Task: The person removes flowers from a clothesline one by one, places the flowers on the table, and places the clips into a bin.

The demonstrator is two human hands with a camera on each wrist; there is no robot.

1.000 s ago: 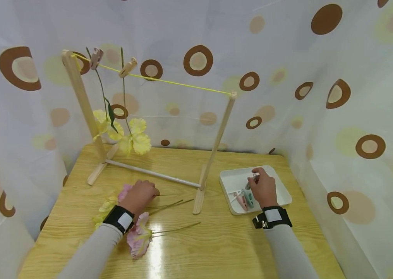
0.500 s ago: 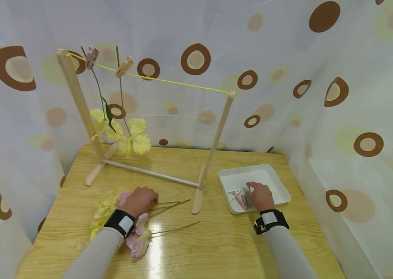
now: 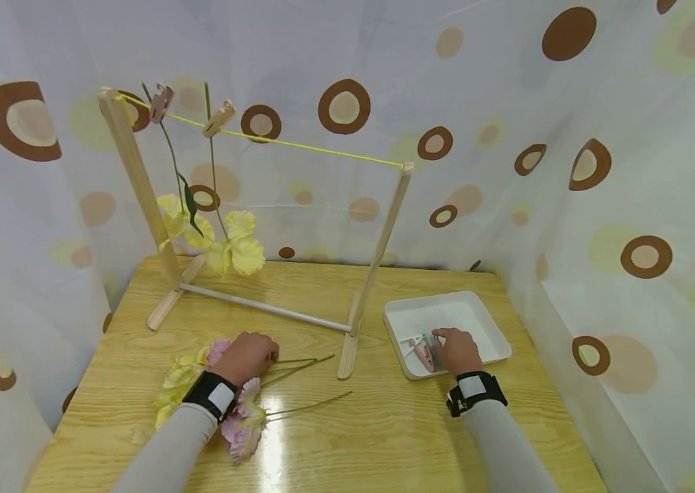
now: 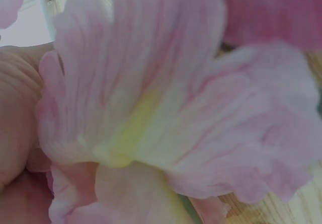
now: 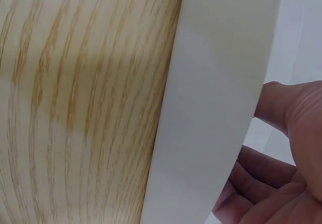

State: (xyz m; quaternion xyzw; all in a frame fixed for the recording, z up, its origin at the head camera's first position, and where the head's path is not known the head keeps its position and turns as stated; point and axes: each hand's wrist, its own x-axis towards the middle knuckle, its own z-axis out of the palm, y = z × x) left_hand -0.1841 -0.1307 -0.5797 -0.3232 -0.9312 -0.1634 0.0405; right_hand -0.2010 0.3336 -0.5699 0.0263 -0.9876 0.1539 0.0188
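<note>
My left hand (image 3: 253,357) lies over the flowers on the table, fingers curled at the stems (image 3: 304,364). A pink artificial flower (image 4: 141,113) fills the left wrist view, its petals against my thumb and fingers; the grip itself is mostly hidden. Inside the white tray (image 3: 489,325), my right hand (image 3: 461,352) reaches down at the grey-green clothespin (image 3: 433,344). A pink clothespin (image 3: 424,356) lies beside it. In the right wrist view the thumb (image 5: 276,103) and fingers stand apart, their tips behind the tray wall; I cannot tell whether they pinch a clothespin.
Behind stands a wooden frame (image 3: 144,192) with a yellow string (image 3: 310,146). Two yellow flowers (image 3: 242,243) hang by their stems from wooden clothespins (image 3: 219,118). More yellow flowers (image 3: 181,376) and another pink flower (image 3: 242,431) lie on the table (image 3: 372,438). A patterned curtain surrounds the table.
My right hand has come down lower in the tray; the grey clothespin raised in its fingers a second ago no longer shows there. My left hand has shifted slightly among the stems.
</note>
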